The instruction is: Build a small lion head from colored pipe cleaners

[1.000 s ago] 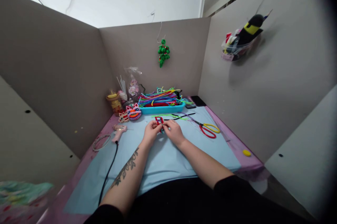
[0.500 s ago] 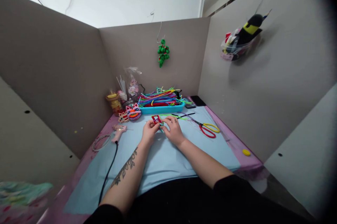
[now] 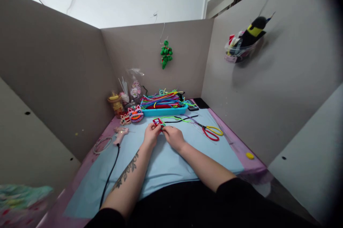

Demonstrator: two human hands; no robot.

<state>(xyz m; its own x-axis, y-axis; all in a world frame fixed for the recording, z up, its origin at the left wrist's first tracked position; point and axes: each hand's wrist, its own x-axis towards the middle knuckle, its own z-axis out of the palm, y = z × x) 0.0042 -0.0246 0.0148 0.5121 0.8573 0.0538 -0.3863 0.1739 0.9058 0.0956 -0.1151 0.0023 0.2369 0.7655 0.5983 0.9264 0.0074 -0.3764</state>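
Observation:
Near the middle of the blue-covered table, my left hand [image 3: 151, 135] pinches a small red pipe-cleaner frame [image 3: 157, 121] with lilac and green bits in it. My right hand [image 3: 174, 138] has its thumb and fingers closed at the lower right edge of the same piece; the exact strand in them is partly hidden. Just beyond my fingers lie bright green pipe cleaners [image 3: 174, 117] and a black pipe cleaner [image 3: 174, 121]. To the right rest scissors [image 3: 209, 131] with one red and one yellow handle loop.
A blue tray [image 3: 163, 111] heaped with coloured pipe cleaners stands at the back. Left of it are lion-head pipe-cleaner figures [image 3: 136, 114] and a jar [image 3: 116, 104]. A pink glue gun [image 3: 122, 135] with its black cord lies left. Phones [image 3: 200, 103] lie back right; partitions surround the table.
My right hand has shifted slightly down and its fingers have curled in closer to my left fingertips. The red frame has tilted a little and shows more above my left hand.

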